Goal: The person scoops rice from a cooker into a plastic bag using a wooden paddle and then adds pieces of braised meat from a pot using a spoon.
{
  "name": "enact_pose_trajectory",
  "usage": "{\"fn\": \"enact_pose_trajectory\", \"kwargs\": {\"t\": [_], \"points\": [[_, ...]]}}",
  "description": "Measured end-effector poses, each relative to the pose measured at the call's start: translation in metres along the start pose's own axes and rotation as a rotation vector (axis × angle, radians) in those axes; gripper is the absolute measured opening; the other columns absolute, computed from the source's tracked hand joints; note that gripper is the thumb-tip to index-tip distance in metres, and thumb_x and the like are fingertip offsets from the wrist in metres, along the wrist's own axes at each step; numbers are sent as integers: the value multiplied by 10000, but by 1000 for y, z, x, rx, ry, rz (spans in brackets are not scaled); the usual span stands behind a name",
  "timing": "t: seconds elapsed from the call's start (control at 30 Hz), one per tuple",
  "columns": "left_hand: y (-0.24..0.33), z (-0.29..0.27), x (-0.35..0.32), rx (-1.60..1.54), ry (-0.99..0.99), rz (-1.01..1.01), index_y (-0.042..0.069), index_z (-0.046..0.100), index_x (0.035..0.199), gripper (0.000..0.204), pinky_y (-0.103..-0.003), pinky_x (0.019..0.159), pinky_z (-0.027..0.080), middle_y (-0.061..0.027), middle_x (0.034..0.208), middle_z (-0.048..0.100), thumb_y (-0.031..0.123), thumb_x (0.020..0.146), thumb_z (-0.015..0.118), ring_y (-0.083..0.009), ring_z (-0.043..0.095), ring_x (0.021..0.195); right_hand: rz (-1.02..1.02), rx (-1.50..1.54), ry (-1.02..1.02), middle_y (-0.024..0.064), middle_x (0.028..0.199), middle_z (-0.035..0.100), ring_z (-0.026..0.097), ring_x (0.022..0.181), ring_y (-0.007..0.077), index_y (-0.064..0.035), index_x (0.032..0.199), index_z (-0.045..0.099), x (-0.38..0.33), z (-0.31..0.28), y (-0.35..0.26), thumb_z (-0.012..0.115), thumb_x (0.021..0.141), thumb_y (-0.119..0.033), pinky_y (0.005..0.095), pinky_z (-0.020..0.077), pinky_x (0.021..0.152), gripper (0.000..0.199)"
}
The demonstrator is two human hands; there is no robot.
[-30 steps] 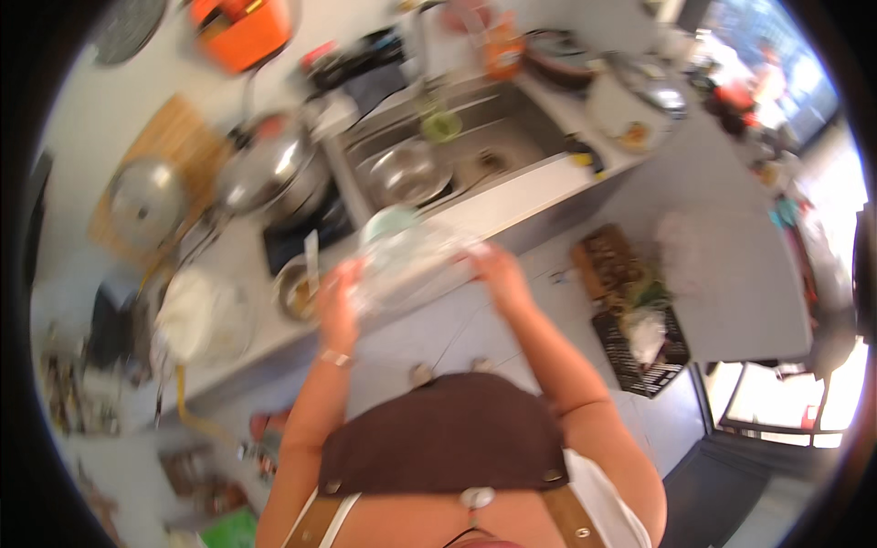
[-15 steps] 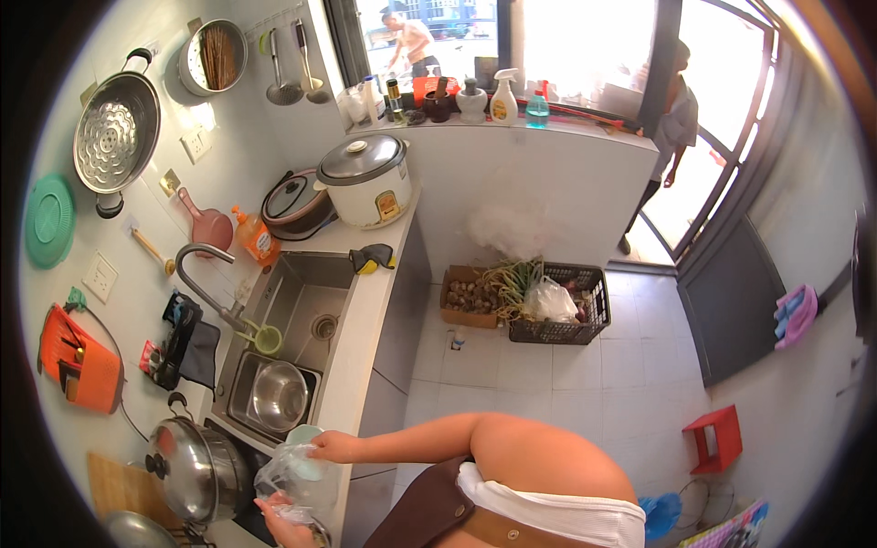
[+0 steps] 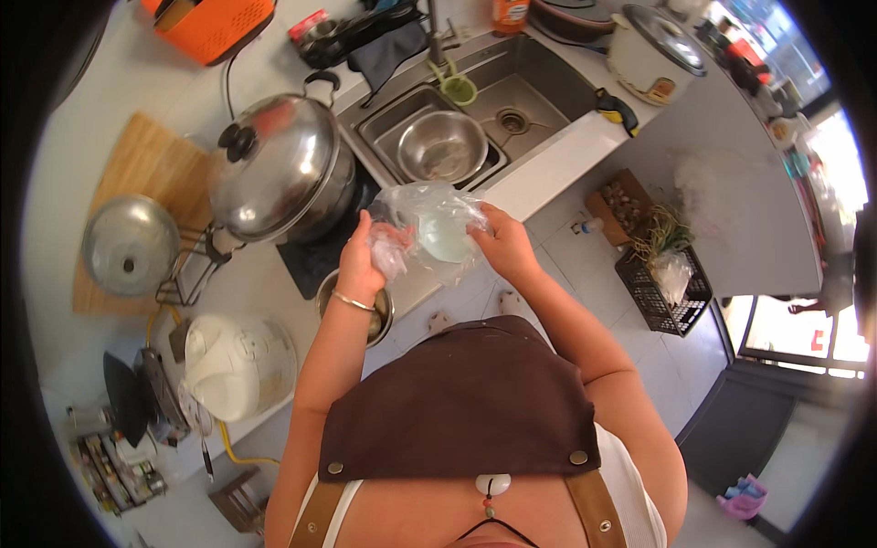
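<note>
My left hand (image 3: 363, 265) is closed on bunched clear plastic, part of a thin plastic bag (image 3: 416, 196). My right hand (image 3: 505, 242) pinches the other side of the bag at the rim of a pale green bowl (image 3: 442, 237). That bowl shows through the crinkled film, which seems to surround it; exactly how it sits inside I cannot tell. Both hands hold it up over the counter's front edge. Below my left wrist, partly hidden by it, stands a steel bowl (image 3: 387, 321) with something in it, too covered to name.
A large lidded steel pot (image 3: 274, 169) stands left of the bag. Beyond is the sink (image 3: 557, 78), holding a steel basin (image 3: 443, 146) and a green strainer (image 3: 459, 89). A white jug (image 3: 224, 365) sits at near left. A black crate (image 3: 662, 288) rests on the floor at right.
The view has tilted down and turned toward the counter. My hands, both on the plastic bag, now appear mid-picture, and the pale green bowl shows between them through the film.
</note>
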State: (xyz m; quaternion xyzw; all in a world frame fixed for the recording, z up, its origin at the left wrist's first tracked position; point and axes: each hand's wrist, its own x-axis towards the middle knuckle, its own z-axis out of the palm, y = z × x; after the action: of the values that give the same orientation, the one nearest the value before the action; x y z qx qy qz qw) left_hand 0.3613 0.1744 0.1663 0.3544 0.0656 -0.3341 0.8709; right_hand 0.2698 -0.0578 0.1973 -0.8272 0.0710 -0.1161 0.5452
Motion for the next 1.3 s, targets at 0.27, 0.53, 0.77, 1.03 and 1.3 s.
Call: {"fn": "enact_pose_trajectory", "kwargs": {"t": [0.27, 0.53, 0.77, 1.03, 1.3], "points": [[-4, 2, -11, -86, 365, 1, 8, 561, 681, 493, -435, 777, 511, -169, 717, 607, 434, 926, 524, -335, 621, 759, 437, 292, -274, 116, 757, 638, 581, 664, 196, 38, 865, 643, 26, 38, 61, 647, 804, -178, 325, 463, 627, 224], [-38, 41, 19, 55, 344, -169, 48, 579, 737, 445, -378, 528, 482, -126, 702, 607, 448, 924, 522, -298, 645, 673, 463, 158, -208, 111, 927, 618, 625, 688, 180, 45, 1141, 518, 35, -22, 89, 623, 828, -151, 293, 507, 591, 384], [-22, 15, 15, 654, 665, 337, 36, 590, 800, 314, -336, 587, 466, -81, 747, 598, 332, 831, 689, -237, 566, 613, 466, 375, -195, 153, 972, 623, 628, 868, 210, 54, 1250, 449, 42, -11, 78, 639, 807, -158, 335, 508, 695, 526], [-22, 101, -39, 1884, 1, 1225, 48, 621, 956, 222, -345, 659, 492, -118, 1068, 597, 120, 755, 682, -257, 610, 760, 232, -15, -66, 266, 1127, 579, 554, 1068, 407, 61, 1344, 336, 51, -16, 51, 696, 738, -185, 426, 446, 919, 746], [-60, 73, -20, 2075, 154, 559, 51, 598, 1060, 306, -410, 730, 509, -136, 1135, 589, 158, 778, 649, -335, 617, 901, -618, -76, -163, 182, 963, 639, 601, 933, 361, 10, 948, 628, 17, -19, 12, 514, 716, 70, 428, 481, 832, 266]]}}
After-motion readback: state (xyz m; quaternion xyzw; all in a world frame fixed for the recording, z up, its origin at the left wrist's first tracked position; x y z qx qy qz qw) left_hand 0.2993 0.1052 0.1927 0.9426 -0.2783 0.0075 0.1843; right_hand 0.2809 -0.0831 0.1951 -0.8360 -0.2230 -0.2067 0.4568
